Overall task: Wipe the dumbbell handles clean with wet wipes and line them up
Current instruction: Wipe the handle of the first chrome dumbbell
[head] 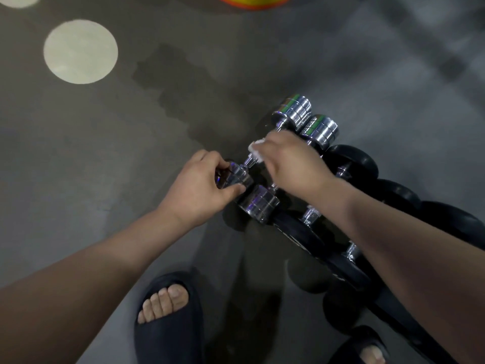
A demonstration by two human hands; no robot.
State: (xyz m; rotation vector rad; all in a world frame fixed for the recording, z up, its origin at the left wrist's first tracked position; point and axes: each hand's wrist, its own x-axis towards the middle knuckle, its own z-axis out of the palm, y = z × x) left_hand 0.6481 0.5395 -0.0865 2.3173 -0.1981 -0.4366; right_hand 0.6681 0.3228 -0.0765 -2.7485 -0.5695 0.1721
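Two chrome dumbbells lie side by side on the grey floor. My left hand (203, 183) grips the near head of the first chrome dumbbell (292, 110). My right hand (291, 160) is closed around that dumbbell's handle with a white wet wipe (256, 147) showing at the fingers. The second chrome dumbbell (321, 131) rests just to the right, its near head (258, 204) below my left hand. Several black dumbbells (351, 160) continue the row to the right, partly hidden under my right forearm.
My feet in dark slides (168, 321) stand just below the row. A pale round floor mark (80, 51) lies at the upper left. An orange and yellow object (253, 1) peeks in at the top edge. Bare grey floor spreads to the left.
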